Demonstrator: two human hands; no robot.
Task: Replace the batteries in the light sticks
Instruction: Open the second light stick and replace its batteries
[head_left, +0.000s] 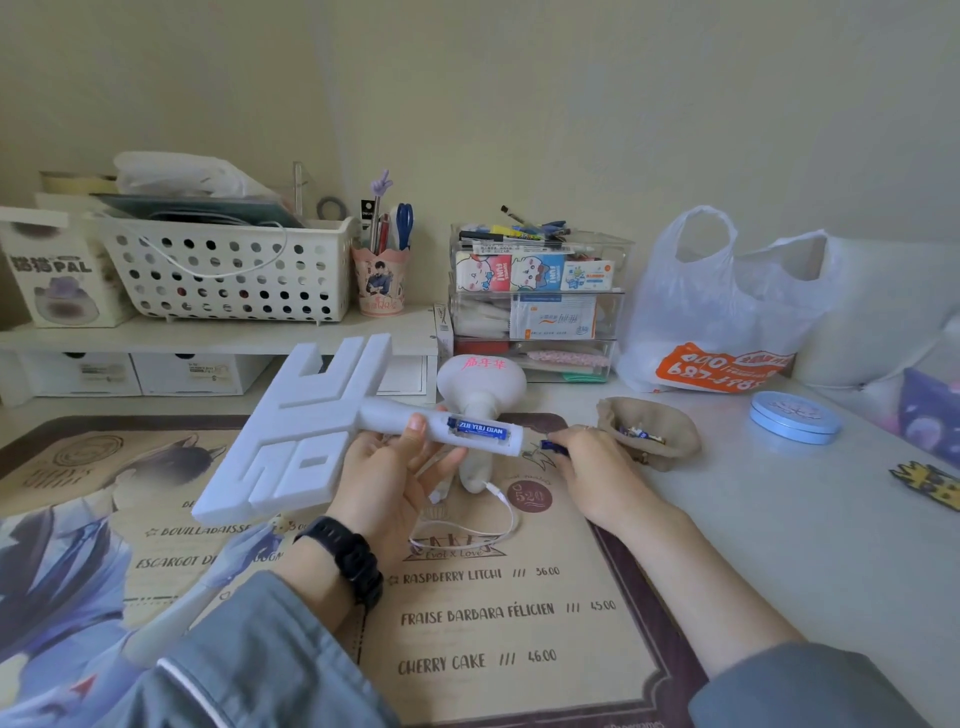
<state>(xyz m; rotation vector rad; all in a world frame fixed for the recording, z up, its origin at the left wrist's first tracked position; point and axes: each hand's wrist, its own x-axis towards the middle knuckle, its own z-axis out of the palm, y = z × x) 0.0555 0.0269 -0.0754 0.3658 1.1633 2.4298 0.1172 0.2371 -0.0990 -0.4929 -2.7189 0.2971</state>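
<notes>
My left hand grips the handle of a white light stick whose head is a large block-shaped logo. Its battery bay is uncovered and faces up, with a blue battery seated inside. My right hand pinches another blue battery just off the handle's end. A beige cloth pouch to the right lies open with several batteries in it. A second light stick with a rounded white head rests on the mat behind the first one.
A printed desk mat covers the desk in front of me. A third light stick lies at the lower left. A blue round tin, a white plastic bag, clear drawers, a pen cup and a white basket stand behind.
</notes>
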